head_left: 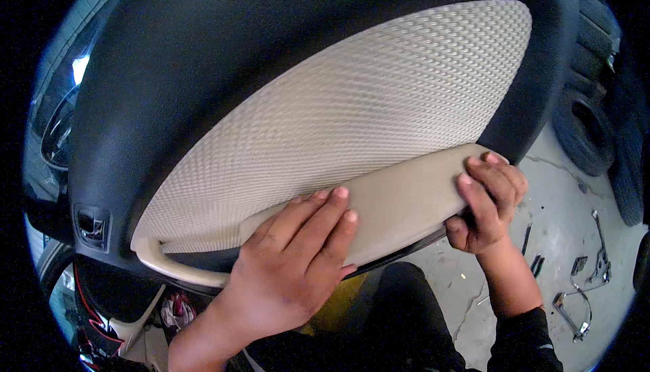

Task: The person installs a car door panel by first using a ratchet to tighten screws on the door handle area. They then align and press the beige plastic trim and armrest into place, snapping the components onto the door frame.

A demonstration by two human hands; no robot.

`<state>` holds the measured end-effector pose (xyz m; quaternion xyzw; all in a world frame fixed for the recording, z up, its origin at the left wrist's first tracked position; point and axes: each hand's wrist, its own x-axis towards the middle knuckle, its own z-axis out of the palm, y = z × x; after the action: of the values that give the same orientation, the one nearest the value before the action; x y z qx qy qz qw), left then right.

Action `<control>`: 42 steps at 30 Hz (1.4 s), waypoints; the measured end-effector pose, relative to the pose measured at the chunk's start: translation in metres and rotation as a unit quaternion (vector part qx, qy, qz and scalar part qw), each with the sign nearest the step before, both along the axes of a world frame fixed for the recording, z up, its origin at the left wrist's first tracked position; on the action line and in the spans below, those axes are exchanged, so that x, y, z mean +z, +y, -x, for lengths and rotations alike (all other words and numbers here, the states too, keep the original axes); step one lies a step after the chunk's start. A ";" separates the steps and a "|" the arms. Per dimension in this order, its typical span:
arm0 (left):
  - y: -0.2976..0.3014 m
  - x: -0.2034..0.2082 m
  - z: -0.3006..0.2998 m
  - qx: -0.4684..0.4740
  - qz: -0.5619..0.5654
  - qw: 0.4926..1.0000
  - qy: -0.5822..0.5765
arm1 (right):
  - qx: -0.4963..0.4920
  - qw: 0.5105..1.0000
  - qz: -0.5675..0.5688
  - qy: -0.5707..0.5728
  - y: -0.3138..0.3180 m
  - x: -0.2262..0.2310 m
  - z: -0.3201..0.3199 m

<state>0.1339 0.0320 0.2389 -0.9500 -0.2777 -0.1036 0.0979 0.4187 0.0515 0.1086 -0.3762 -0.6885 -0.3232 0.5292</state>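
Note:
A beige armrest runs along the lower part of a black car door panel. Above it lies a pale woven-textured insert. My left hand rests on the armrest's left part, fingers stretched out over its top and thumb by the front edge. At the right end, my right hand is closed around the armrest, its fingers curled over the top and its thumb low at the front edge. A beige pull handle curves round to the left of my left wrist.
A small switch sits in the panel's left end. On the grey floor at right lie metal linkage parts and small dark pieces. Tyres stand at the far right. My dark-clothed leg is below the panel.

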 end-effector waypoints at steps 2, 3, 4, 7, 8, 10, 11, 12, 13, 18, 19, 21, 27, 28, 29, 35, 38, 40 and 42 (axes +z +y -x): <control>0.000 -0.003 0.005 0.010 0.009 1.000 -0.016 | 0.001 1.000 -0.006 0.015 0.006 -0.006 0.001; -0.001 -0.005 0.008 0.003 0.003 1.000 -0.016 | -0.009 1.000 0.018 0.018 0.007 -0.008 0.001; -0.004 -0.009 0.010 0.009 -0.009 1.000 -0.020 | -0.010 0.999 0.021 0.028 0.006 -0.010 0.004; -0.019 -0.025 0.017 0.036 -0.101 0.994 -0.025 | -0.009 1.000 0.009 0.017 -0.006 -0.006 0.013; -0.025 -0.031 0.018 0.049 -0.097 0.992 -0.062 | -0.007 1.000 0.001 0.013 -0.009 -0.003 0.017; -0.036 -0.043 0.015 0.099 -0.118 0.980 -0.123 | -0.016 1.000 0.018 -0.013 -0.017 0.006 0.024; -0.041 -0.049 0.013 0.126 -0.124 0.974 -0.142 | -0.019 0.999 0.028 -0.031 -0.021 0.011 0.027; -0.043 -0.055 0.010 0.154 -0.120 0.964 -0.183 | -0.032 0.998 0.033 -0.046 -0.025 0.014 0.028; -0.045 -0.061 0.007 0.173 -0.138 0.955 -0.198 | -0.045 0.996 0.042 -0.069 -0.028 0.017 0.029; -0.036 -0.092 -0.009 0.201 -0.220 0.917 -0.265 | 0.024 0.990 0.112 -0.076 -0.028 0.018 0.032; -0.034 -0.098 -0.011 0.206 -0.218 0.913 -0.278 | 0.022 0.987 0.130 -0.095 -0.024 0.015 0.035; -0.031 -0.105 -0.013 0.205 -0.213 0.905 -0.308 | 0.008 0.988 0.098 -0.117 -0.018 0.013 0.042; -0.033 -0.107 -0.007 0.211 -0.234 0.894 -0.319 | -0.002 0.988 0.100 -0.115 -0.018 0.019 0.057; -0.035 -0.107 -0.006 0.211 -0.233 0.895 -0.316 | 0.013 0.987 0.111 -0.114 -0.020 0.022 0.058; -0.035 -0.105 -0.005 0.211 -0.230 0.899 -0.307 | 0.037 0.987 0.118 -0.105 -0.021 0.029 0.060; -0.035 -0.101 0.005 0.172 -0.187 0.916 -0.311 | 0.512 0.748 0.371 0.200 -0.031 0.121 0.099; -0.031 -0.095 0.013 0.198 -0.182 0.922 -0.278 | 0.643 0.641 0.370 0.198 -0.033 0.174 0.120; -0.028 -0.094 0.015 0.209 -0.159 0.914 -0.310 | 0.666 0.624 0.355 0.201 -0.022 0.183 0.122; -0.027 -0.094 0.009 0.186 -0.175 0.917 -0.306 | 0.729 0.543 0.395 0.129 -0.007 0.170 0.110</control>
<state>0.1250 0.0049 0.1454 -0.7707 -0.4436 -0.4159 0.1902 0.3086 0.0440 0.2789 0.0467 -0.7077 0.5313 0.4635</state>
